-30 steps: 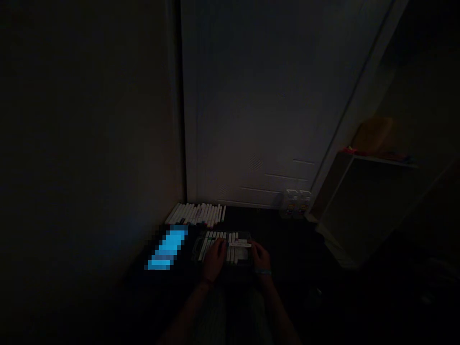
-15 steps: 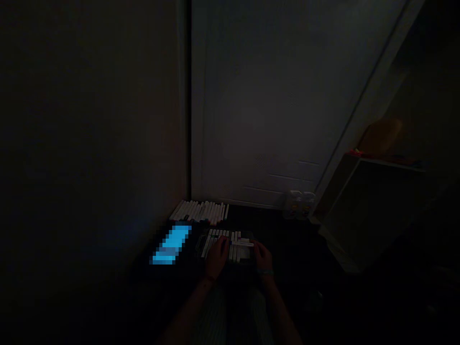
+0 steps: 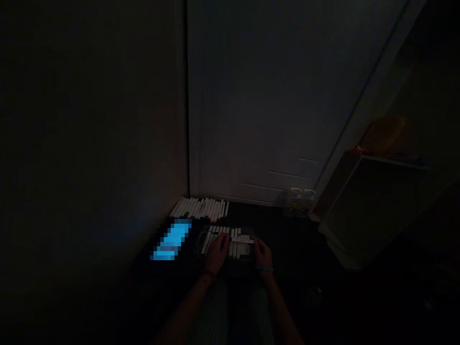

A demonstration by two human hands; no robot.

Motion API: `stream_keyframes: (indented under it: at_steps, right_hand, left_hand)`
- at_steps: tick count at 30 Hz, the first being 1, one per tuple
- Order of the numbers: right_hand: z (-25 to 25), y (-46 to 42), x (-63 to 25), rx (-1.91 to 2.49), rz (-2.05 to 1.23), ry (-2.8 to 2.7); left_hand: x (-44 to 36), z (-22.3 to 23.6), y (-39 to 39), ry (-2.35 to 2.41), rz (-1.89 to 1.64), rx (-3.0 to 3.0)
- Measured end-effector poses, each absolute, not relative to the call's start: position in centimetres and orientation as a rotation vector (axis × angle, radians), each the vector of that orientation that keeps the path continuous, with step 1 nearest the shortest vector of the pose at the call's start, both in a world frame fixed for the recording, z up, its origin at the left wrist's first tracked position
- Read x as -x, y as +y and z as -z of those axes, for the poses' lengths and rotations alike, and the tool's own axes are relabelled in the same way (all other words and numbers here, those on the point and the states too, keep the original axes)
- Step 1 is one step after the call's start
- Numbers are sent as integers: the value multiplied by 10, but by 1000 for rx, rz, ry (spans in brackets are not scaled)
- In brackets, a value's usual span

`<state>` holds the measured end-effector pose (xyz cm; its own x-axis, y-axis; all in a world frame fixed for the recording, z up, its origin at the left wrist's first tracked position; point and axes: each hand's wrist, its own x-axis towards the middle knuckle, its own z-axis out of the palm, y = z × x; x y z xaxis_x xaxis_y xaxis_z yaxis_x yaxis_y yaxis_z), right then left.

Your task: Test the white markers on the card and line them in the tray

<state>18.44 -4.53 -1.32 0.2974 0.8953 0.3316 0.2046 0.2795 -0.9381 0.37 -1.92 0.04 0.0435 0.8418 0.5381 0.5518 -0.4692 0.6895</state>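
A white marker (image 3: 242, 241) lies crosswise between my two hands, over a clear case (image 3: 199, 247) of white markers. My left hand (image 3: 217, 253) is closed on the marker's left end. At its other end, the fingertips of my right hand (image 3: 263, 254) pinch it. Inside the case, several upright-laid white markers (image 3: 235, 250) sit side by side, some with coloured bands near the caps. My left hand covers part of that row. The room is very dark, so small print and cap colours are hard to make out.
Behind the case, a row of loose white markers (image 3: 201, 209) lies along the wall. A glowing blue, pixelated screen (image 3: 172, 240) is on the dark table (image 3: 294, 254) at left. Two clear packages (image 3: 299, 202) stand at the back right, near a shelf unit (image 3: 373, 206).
The view has shifted slightly, so the table things appear a little higher. Both hands keep hold of the marker in nearly the same pose.
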Motion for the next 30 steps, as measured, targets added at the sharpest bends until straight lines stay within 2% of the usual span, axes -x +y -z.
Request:
stream_keyframes:
  at_steps: [30]
  right_hand:
    - [14,-44,-185,1224,-650,-1180]
  left_hand:
    - [-5,-5,-22,1414,-1425,-2015]
